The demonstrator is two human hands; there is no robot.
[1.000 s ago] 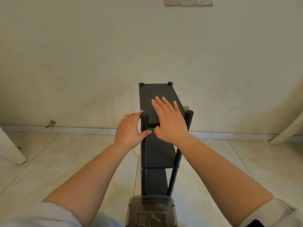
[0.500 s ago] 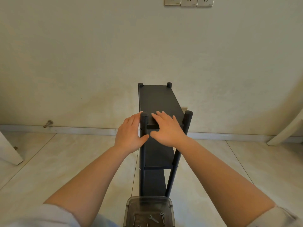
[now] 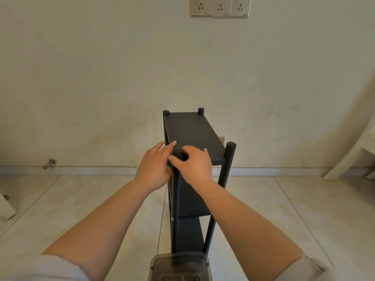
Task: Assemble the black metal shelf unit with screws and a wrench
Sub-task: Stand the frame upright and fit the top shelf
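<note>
Pale cream floor tiles [image 3: 85, 201] run up to a plain off-white wall [image 3: 101, 78] with a row of white wall sockets [image 3: 220, 6] high up and a small metal doorstop [image 3: 49, 163] near the skirting at the left. On those tiles, close to the wall and end-on to the viewer, stands the tall, narrow black metal shelf unit [image 3: 192, 130], upright on four round posts, with a top board and at least one lower board in place. Just in front of its foot, at the bottom edge of the view, sits a grey translucent plastic parts box [image 3: 179, 264] with small screws inside.

Both hands meet at the near left post [image 3: 178, 153]. The left hand [image 3: 154, 169] lies against the outer side of that post with its fingers reaching forward along the top board's edge. The right hand [image 3: 194, 165] has its fingers curled in round the post just below its cap, thumb pointing left. Whether it grips tightly or only feels the joint cannot be told.

As a judgement: the frame looks stiff and fairly light, but being tall and narrow it would tip sideways easily. The painted posts look smooth, so a bare palm may slip. The posts near a board joint seem the soundest place to hold, one hand steadying while the other works the fastener.
</note>
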